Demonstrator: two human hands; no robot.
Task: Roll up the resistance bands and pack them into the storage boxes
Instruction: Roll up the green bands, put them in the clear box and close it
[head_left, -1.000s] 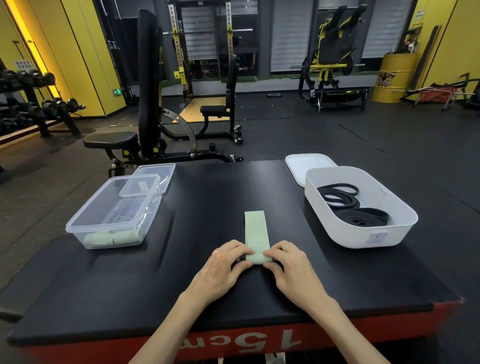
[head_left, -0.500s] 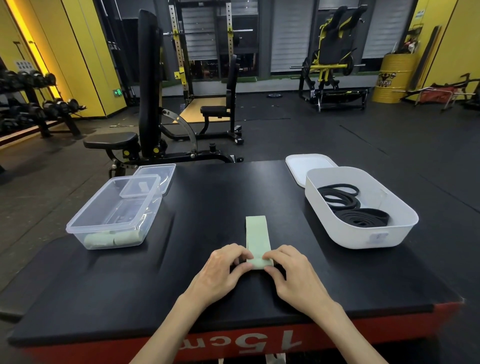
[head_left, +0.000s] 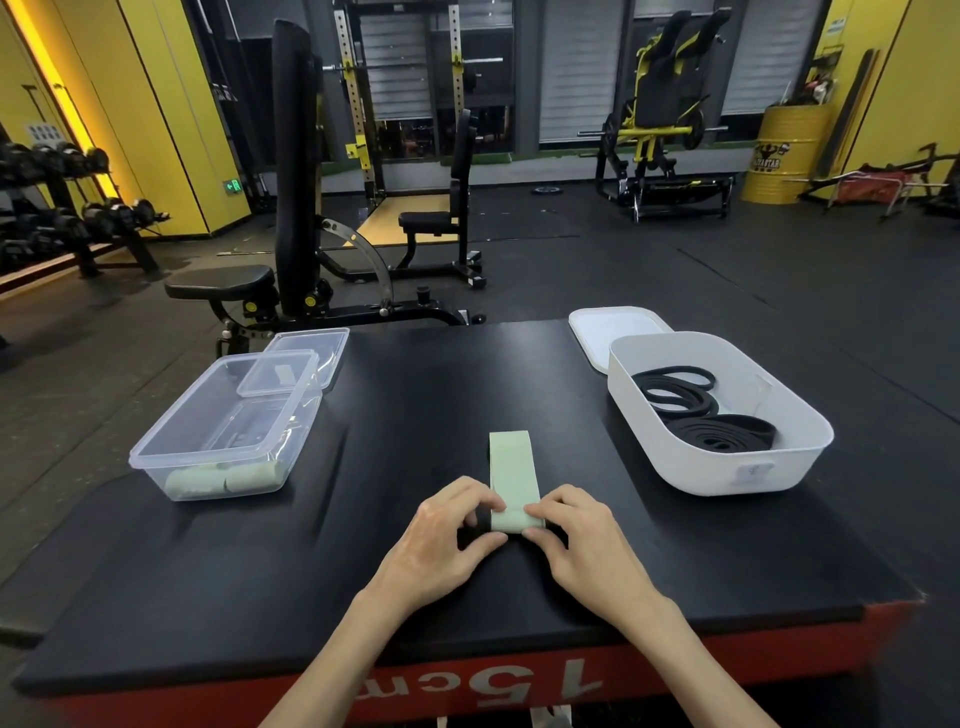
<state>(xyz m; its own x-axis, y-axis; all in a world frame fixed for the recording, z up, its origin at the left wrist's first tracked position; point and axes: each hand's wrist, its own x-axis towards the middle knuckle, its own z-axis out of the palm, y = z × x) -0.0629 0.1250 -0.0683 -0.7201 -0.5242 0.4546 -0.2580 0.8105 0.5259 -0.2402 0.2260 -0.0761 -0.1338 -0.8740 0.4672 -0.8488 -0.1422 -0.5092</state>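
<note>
Two hands are on one pale green band (head_left: 511, 470), which lies flat near the middle of the black bench (head_left: 415, 405) with its rolled end closest to me. I see my left hand (head_left: 447, 540) closed on the left side of that roll, fingertips on top and thumb tucked under the near edge. My right hand (head_left: 582, 540) pinches the right side of the same roll in a matching grip, fingers curled over it. The unrolled strip runs straight away from the roll, flat on the bench.

To the left of the band stands a clear box (head_left: 223, 426), open, with green rolls (head_left: 223, 478) lying side by side against its near wall. Its clear lid (head_left: 306, 358) leans on the far corner of that box. To the right of the band sits a white tub (head_left: 727, 467) holding black bands (head_left: 696, 410), some coiled and some in loose loops. A white lid (head_left: 613, 330) lies flat just beyond the tub, partly behind it
</note>
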